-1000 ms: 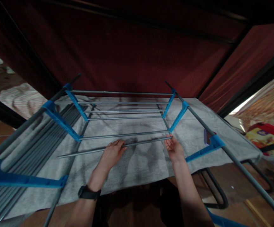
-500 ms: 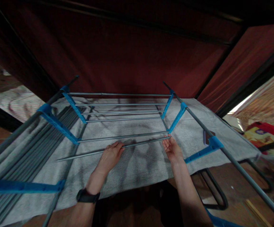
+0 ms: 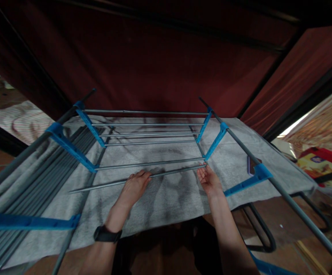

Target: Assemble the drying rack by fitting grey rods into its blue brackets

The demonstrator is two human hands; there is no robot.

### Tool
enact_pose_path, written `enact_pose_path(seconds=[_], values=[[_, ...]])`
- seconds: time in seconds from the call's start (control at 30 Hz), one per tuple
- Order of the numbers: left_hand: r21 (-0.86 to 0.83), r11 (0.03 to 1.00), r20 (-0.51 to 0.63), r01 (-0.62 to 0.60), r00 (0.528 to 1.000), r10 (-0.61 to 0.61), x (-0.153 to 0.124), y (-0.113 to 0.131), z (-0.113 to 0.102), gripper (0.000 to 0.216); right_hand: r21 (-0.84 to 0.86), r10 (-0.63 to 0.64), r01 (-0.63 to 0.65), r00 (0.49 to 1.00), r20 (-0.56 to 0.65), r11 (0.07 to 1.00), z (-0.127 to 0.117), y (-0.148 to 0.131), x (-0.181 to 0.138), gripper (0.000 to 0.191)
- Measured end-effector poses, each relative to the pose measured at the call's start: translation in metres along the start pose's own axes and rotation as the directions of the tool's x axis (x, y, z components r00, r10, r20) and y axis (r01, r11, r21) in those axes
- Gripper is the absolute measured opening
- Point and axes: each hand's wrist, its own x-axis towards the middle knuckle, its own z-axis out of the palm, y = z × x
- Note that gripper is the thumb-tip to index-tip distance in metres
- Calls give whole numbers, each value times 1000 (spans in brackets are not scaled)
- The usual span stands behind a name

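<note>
A thin grey metal rod (image 3: pixel 174 171) lies slantwise between my hands, its left end free above the cloth. My left hand (image 3: pixel 135 187) is closed over the rod near its middle. At the rod's right end, my right hand (image 3: pixel 209 179) pinches it with thumb and finger, palm turned up. The pinched end is close to the lower tip of a blue plastic bracket (image 3: pixel 215 142) on the frame. Across from it stands a matching blue bracket (image 3: pixel 72 148). One fitted rod (image 3: pixel 151 164) spans these two brackets, and several more rods lie behind it.
A bundle of grey tubes (image 3: pixel 44 179) rests on the grey cloth (image 3: pixel 166 206) at left. A phone (image 3: pixel 253 165) lies near the right side pole (image 3: pixel 240 143). Nearer me are another left bracket (image 3: pixel 31 222) and right bracket (image 3: pixel 244 184). Red cloth (image 3: pixel 160 68) hangs behind.
Both hands keep their hold on the rod, which has hardly moved. The view has shifted very slightly.
</note>
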Motion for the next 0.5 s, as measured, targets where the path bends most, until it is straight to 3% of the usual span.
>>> enact_pose_path(seconds=[0.5], values=[[-18,1000,18,-9,1000,10,1,2,-5,22,50,91,-91,996,-7,995,3,-9,-6,18]])
